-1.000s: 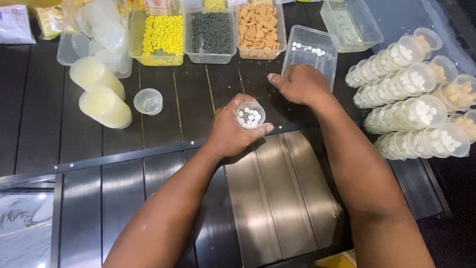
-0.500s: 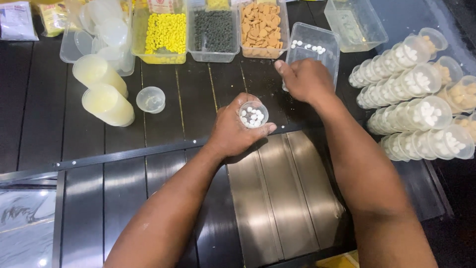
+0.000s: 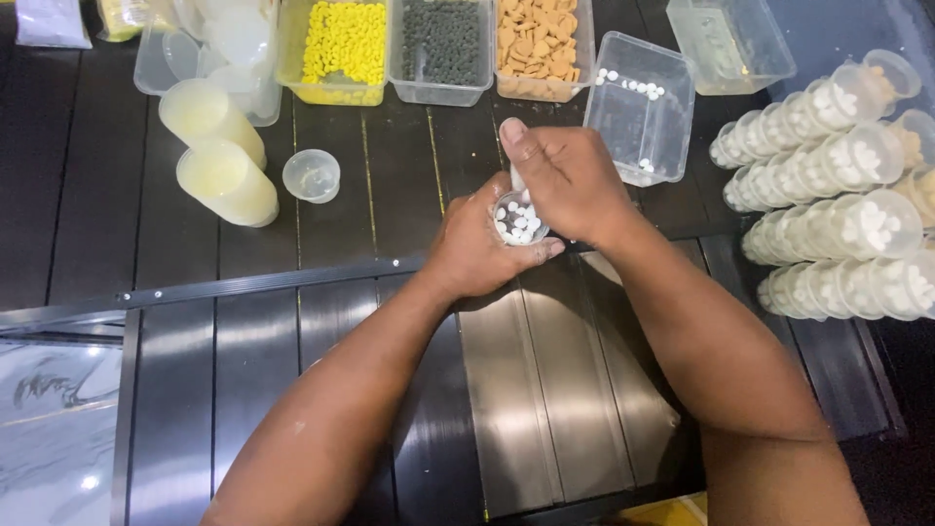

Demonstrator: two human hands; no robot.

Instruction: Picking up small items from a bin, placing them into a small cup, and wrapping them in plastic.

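My left hand (image 3: 472, 248) is wrapped around a small clear cup (image 3: 518, 222) partly filled with round white tablets, held just above the dark slatted table (image 3: 370, 195). Directly over the cup's mouth is my right hand (image 3: 570, 180), fingers curled together with something small and white pinched under the thumb. Just behind it, a clear tub (image 3: 643, 107) tilts up, with a few white tablets left inside.
Tubs of yellow pieces (image 3: 336, 49), dark green pieces (image 3: 443, 44) and orange-brown pieces (image 3: 541, 44) line the back, beside an empty clear tub (image 3: 730, 44). Rows of filled cups (image 3: 838, 195) lie at the right. Stacked pale cups (image 3: 219, 146) and one empty cup (image 3: 312, 175) are at the left.
My right hand has drawn back from the tilted tub of white tablets and come down over the cup. My left hand has held the cup almost still.
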